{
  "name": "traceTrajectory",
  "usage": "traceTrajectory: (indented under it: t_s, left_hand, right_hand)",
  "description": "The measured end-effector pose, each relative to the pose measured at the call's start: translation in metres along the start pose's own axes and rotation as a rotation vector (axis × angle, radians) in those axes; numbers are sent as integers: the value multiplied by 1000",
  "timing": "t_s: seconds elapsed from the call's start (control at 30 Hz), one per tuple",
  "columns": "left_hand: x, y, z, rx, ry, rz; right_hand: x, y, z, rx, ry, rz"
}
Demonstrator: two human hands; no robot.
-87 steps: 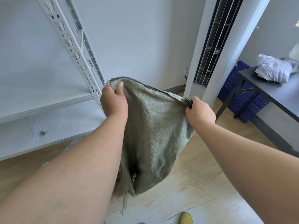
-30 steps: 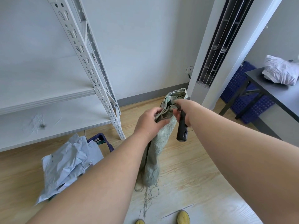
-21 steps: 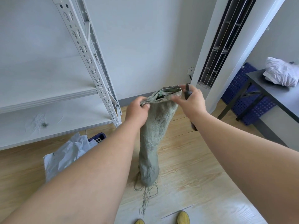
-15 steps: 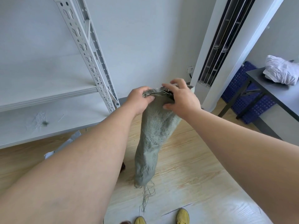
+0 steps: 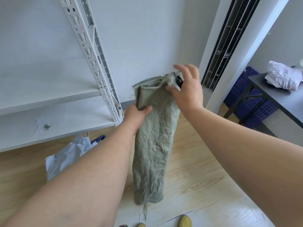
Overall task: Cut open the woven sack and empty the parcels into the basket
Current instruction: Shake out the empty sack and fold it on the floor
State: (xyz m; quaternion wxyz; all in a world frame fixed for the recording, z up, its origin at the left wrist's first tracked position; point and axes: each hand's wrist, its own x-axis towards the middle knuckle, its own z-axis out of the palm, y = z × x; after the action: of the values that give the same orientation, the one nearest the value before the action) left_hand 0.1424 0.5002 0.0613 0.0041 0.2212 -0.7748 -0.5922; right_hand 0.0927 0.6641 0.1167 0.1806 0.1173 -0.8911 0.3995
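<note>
The grey-green woven sack (image 5: 154, 145) hangs limp and folded into a narrow strip, its frayed bottom near the floor. My left hand (image 5: 136, 114) grips its left edge a little below the top. My right hand (image 5: 186, 90) is at the sack's top right corner, blurred, fingers partly spread and the thumb touching the cloth; a black knife handle (image 5: 179, 81) shows in its palm. Pale plastic parcels (image 5: 68, 154) lie heaped at lower left over the blue basket (image 5: 99, 138), of which only a corner shows.
A white metal shelf rack (image 5: 91, 63) stands at the left. A tall white air-conditioner column (image 5: 229, 46) stands behind the sack. At the right, a dark table (image 5: 278, 99) carries a white bundle (image 5: 283, 77), with blue crates (image 5: 250, 105) under it. My yellow shoes (image 5: 184, 221) show below.
The sack went from spread wide to gathered and folded narrow. My left hand slid from the top edge down to the side. My right hand lifted off the top, fingers spreading.
</note>
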Motion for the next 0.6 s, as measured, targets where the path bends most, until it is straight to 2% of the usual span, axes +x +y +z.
traceTrajectory:
  t_s: [0.03, 0.1, 0.27, 0.4, 0.5, 0.53, 0.6]
  left_hand:
    - [1, 4, -3, -72, 13, -7]
    - [5, 11, -12, -145, 8, -24]
    - [14, 31, -30, -193, -89, -23]
    - [12, 49, -33, -309, -184, -26]
    - [10, 57, -38, -370, -191, -17]
    - [10, 59, -41, -377, -181, -9]
    - [11, 63, -45, -389, -155, 25]
  right_hand:
    - [-2, 4, 0, 59, 55, 95]
    - [-6, 17, 2, 165, 28, 291]
    - [-22, 45, 11, 231, -316, 613]
    - [-25, 45, 17, 573, -463, 654]
    - [-28, 34, 17, 814, -578, 626]
    - [-29, 33, 19, 835, -583, 629]
    - [-26, 31, 23, 808, -493, 653]
